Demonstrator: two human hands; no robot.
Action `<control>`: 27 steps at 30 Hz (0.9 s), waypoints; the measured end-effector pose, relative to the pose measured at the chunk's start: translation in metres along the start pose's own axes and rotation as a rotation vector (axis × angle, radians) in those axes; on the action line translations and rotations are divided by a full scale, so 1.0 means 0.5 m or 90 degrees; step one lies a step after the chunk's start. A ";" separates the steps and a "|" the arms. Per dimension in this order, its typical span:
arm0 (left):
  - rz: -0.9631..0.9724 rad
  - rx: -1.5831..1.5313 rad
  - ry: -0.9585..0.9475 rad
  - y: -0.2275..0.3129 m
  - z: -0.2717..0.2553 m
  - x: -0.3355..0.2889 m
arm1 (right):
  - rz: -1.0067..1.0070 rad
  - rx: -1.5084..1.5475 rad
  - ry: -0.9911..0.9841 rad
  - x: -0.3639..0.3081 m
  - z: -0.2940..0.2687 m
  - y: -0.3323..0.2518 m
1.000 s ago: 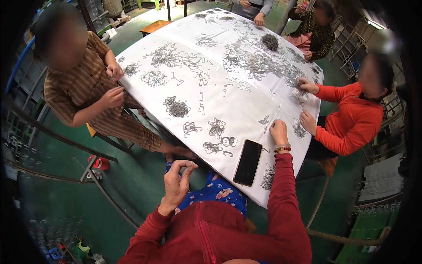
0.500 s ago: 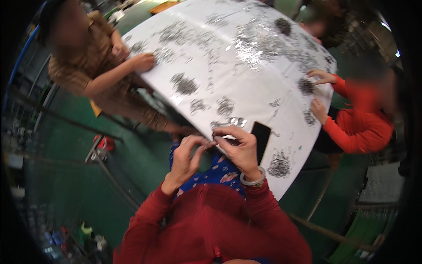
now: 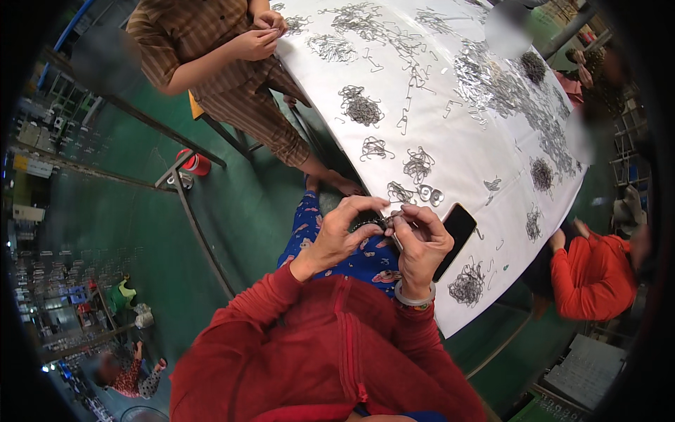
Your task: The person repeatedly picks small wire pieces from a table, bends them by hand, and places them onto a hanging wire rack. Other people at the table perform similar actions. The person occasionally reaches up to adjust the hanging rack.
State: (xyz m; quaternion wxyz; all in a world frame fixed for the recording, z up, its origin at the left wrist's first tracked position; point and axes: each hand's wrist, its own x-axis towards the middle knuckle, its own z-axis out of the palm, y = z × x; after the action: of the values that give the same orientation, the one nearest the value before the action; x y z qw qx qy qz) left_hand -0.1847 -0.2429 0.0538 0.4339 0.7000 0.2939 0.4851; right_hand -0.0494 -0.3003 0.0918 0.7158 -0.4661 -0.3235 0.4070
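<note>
My left hand (image 3: 342, 231) is closed in a pinch on small dark metal wire pieces (image 3: 374, 222), which stretch between both hands just off the table's near edge. My right hand (image 3: 420, 243), with a pale bangle (image 3: 415, 301) on its wrist, pinches the other end of them. Fingers hide part of the pieces, so their exact shape is unclear. Just beyond my fingertips lie a small heap of bent wire hooks (image 3: 399, 193) and a few round silvery metal pieces (image 3: 430, 195). A dark-screened phone (image 3: 455, 235) lies beside my right hand.
Several heaps of wire hooks (image 3: 361, 107) and shiny flat metal pieces (image 3: 485, 81) spread over the white table (image 3: 450, 158). A person in brown stripes (image 3: 211, 49) stands at left; a person in orange (image 3: 593, 274) is at right. Metal bars (image 3: 200, 243) and a red bucket (image 3: 195, 163) stand left.
The view has shifted, so the table sits farther right. My left fingers have spread wider around the dark wire pieces. The striped person's hands have come together off the table.
</note>
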 end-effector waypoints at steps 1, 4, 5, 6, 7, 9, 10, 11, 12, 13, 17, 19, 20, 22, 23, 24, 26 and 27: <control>0.001 -0.005 0.033 -0.008 0.001 0.003 | 0.010 0.002 0.000 -0.001 -0.002 0.001; -0.112 0.018 0.018 -0.076 -0.016 0.088 | 0.020 -0.016 -0.010 -0.002 -0.002 0.001; -0.074 0.107 0.012 -0.108 -0.009 0.136 | 0.024 -0.017 -0.012 -0.003 -0.001 0.000; -0.035 0.195 0.006 -0.141 0.005 0.192 | 0.026 -0.019 -0.015 -0.002 0.001 -0.001; 0.001 0.302 -0.019 -0.172 0.021 0.247 | 0.033 -0.025 -0.015 -0.002 0.004 -0.002; 0.033 0.494 -0.092 -0.226 0.063 0.327 | 0.039 -0.031 -0.016 -0.001 0.010 -0.007; 0.021 0.577 -0.149 -0.248 0.084 0.350 | 0.036 -0.040 -0.023 0.000 0.012 -0.010; 0.067 0.613 -0.144 -0.266 0.099 0.359 | 0.028 -0.036 -0.031 0.001 0.014 -0.011; 0.105 0.647 -0.148 -0.280 0.113 0.362 | 0.017 -0.016 -0.041 0.001 0.015 -0.012; 0.130 0.683 -0.172 -0.291 0.125 0.357 | 0.017 -0.042 -0.039 0.002 0.013 -0.013; 0.266 0.722 -0.179 -0.300 0.157 0.376 | 0.040 -0.067 -0.015 0.004 0.005 -0.010; 0.397 0.631 -0.149 -0.291 0.170 0.403 | -0.001 -0.050 -0.044 0.007 0.004 -0.003; 0.386 0.635 -0.220 -0.282 0.177 0.413 | -0.003 -0.062 -0.043 0.009 0.004 -0.001; 0.276 0.710 -0.345 -0.263 0.184 0.420 | 0.001 -0.087 -0.025 0.007 0.005 0.001; 0.259 0.716 -0.309 -0.253 0.179 0.420 | 0.001 -0.094 -0.024 0.007 0.004 0.000; 0.246 0.718 -0.272 -0.242 0.173 0.415 | 0.004 -0.101 -0.022 0.006 0.002 0.000; 0.196 0.672 -0.238 -0.217 0.152 0.393 | 0.009 -0.100 -0.019 0.000 -0.002 0.002; 0.162 0.626 -0.238 -0.202 0.139 0.386 | 0.008 -0.093 -0.018 -0.001 -0.006 0.004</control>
State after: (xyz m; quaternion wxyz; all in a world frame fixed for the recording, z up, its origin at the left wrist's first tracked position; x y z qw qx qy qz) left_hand -0.0499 -0.0593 0.0346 0.0379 0.9249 0.3169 0.2067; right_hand -0.0477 -0.3017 0.0890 0.6725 -0.5134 -0.3598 0.3934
